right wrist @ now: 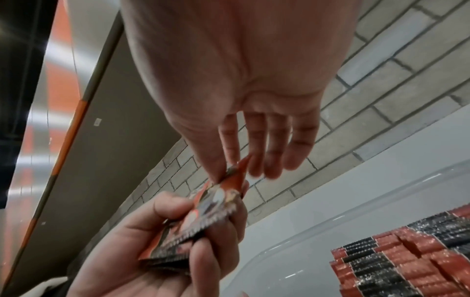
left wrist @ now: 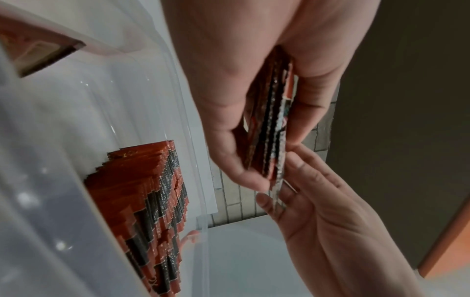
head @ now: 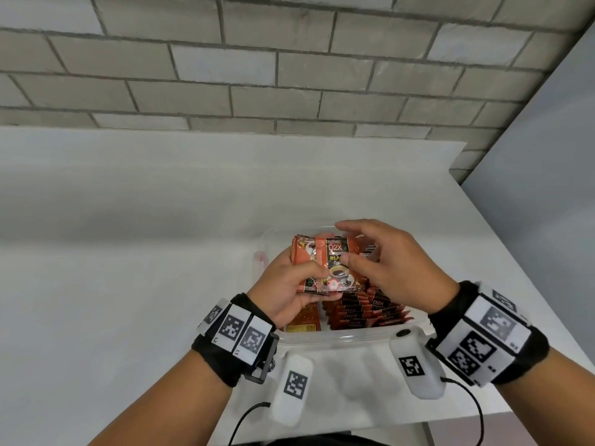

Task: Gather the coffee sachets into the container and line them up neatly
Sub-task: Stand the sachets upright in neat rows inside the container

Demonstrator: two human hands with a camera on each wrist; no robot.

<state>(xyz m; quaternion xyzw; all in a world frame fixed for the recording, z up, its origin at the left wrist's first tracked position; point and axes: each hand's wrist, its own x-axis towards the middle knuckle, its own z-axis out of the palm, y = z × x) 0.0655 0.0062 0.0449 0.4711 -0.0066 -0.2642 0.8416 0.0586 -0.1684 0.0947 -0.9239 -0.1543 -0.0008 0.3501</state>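
Gripped in the left hand (head: 291, 289) is a small stack of orange-and-black foil coffee sachets (head: 325, 268), held above the clear plastic container (head: 338, 338) on the white counter (head: 128, 252). At three o'clock of the stack, the right hand (head: 389, 272) is spread, its thumb and forefinger pinching the top sachet's edge, the other fingers (right wrist: 279, 150) extended. Inside the container, at its six o'clock end, a row of matching sachets (head: 367, 312) is lined up on edge, overlapping. A grey brick wall (head: 289, 59) is seen at twelve o'clock.
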